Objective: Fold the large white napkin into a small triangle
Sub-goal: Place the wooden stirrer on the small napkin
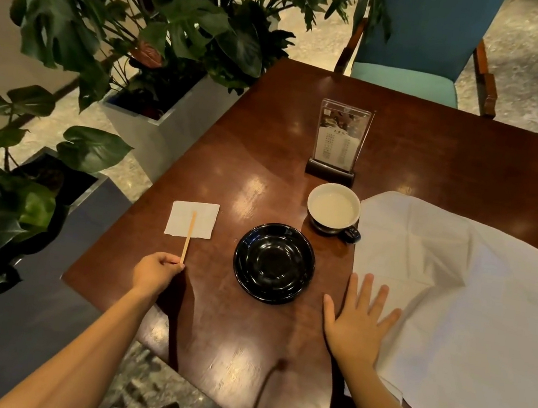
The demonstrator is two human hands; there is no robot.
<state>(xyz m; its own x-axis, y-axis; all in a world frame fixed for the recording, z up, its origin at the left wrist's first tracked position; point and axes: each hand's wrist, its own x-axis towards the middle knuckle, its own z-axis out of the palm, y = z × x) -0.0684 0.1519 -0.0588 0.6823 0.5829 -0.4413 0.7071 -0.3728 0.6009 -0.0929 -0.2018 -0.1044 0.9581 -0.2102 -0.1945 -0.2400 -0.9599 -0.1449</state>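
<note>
Progress: folding not yet begun, by the look of it. The large white napkin (475,302) lies opened out flat on the right side of the tabletop (250,153), showing old crease lines but no fold held in place. All of the folding down to a small triangle is left for you to do.

Items, left to right:

1. Potted plants (75,48), in planters off the left edge of the tabletop. Not part of the task.

2. Small white paper square (192,219), far left on the tabletop. A thin wooden stick (188,237) lies across it, its near end reaching toward you.

3. Your left hand (155,274), curled, thumb and fingers pinching the near end of the stick. It touches nothing of the napkin.

4. Black saucer (274,263), centre, with nothing in it, between your two hands and apart from both.

5. Menu stand (338,141), upright in a dark base, far centre.

6. Cup (333,209), holding a pale liquid, just near of the stand and right beside the napkin's left edge. You would be wise to mind it when lifting that edge.

7. Your right hand (358,323), fingers spread and flat, palm down, gripping nothing. The thumb side rests on bare wood; the outer fingers lie over the napkin's near left edge.

8. Teal chair (420,52), beyond the far edge.
</note>
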